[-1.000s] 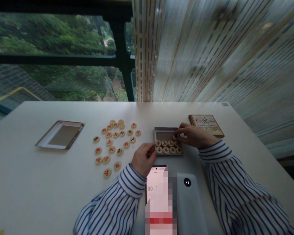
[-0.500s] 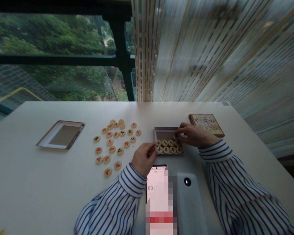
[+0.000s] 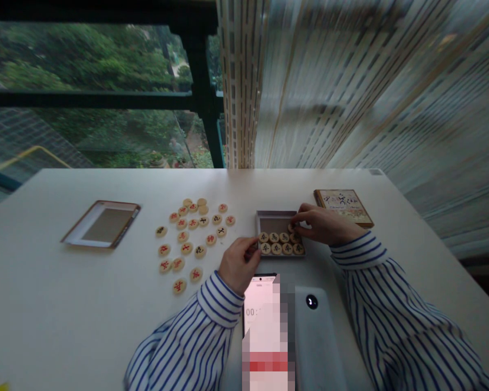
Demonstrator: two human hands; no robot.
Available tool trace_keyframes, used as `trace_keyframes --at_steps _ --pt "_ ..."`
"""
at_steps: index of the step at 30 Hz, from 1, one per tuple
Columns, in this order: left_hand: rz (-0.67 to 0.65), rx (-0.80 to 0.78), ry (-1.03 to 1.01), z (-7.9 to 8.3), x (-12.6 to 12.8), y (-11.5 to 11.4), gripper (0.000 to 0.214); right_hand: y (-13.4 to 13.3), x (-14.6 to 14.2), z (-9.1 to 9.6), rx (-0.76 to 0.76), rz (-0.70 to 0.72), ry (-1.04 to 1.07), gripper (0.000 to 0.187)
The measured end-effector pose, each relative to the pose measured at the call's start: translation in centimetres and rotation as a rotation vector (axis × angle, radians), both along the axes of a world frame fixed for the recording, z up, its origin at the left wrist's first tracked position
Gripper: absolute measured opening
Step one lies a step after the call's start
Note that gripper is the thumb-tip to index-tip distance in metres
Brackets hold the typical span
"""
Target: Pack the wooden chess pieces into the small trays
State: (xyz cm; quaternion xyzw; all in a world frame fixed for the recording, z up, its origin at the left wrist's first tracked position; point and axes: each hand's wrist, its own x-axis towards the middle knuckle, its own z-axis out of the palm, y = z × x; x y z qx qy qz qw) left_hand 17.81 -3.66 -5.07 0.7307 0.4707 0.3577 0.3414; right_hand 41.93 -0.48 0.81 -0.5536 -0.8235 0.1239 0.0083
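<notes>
A shallow open box (image 3: pixel 277 214) holds two rows of round wooden Chinese chess pieces (image 3: pixel 276 248) with dark characters. At the box's far right corner my right hand (image 3: pixel 324 224) is closed, thumb and fingertips pinching one xiangqi piece (image 3: pixel 291 228) above the second row. My left hand (image 3: pixel 239 263) is closed too, its fingertips gripping the left wall of the box. To the left of it many xiangqi pieces (image 3: pixel 186 248) lie loose, mostly with red characters, several with dark ones and a few showing no visible character.
An open box lid (image 3: pixel 101 224) lies at the left of the white table (image 3: pixel 85 315). A Chinese chess box cover (image 3: pixel 344 207) rests at the right. Close to me are a phone (image 3: pixel 261 309) with a timer on screen and a pale device (image 3: pixel 318 336) with a round display.
Almost nothing differs. Both hands stay in the same places, the right one still on the piece and the left one at the box wall.
</notes>
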Motion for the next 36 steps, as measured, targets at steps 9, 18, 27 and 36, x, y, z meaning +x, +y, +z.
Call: trace_keyframes --at_steps 9,18,27,36 --pt "-0.009 0.005 0.01 -0.1 0.0 0.0 0.026 0.0 0.0 0.0 -0.006 0.018 0.002 0.024" --pt "-0.009 -0.003 0.011 -0.1 0.0 0.0 0.027 -0.2 -0.1 0.2 0.009 -0.001 -0.014 0.024" --pt "0.0 0.004 0.009 0.0 0.1 0.0 0.027 -0.2 0.4 0.3 0.034 -0.023 0.035 0.028" --pt "0.009 0.011 0.016 0.2 0.1 0.0 0.027 -2.6 0.4 -0.2 0.116 -0.229 0.134 0.036"
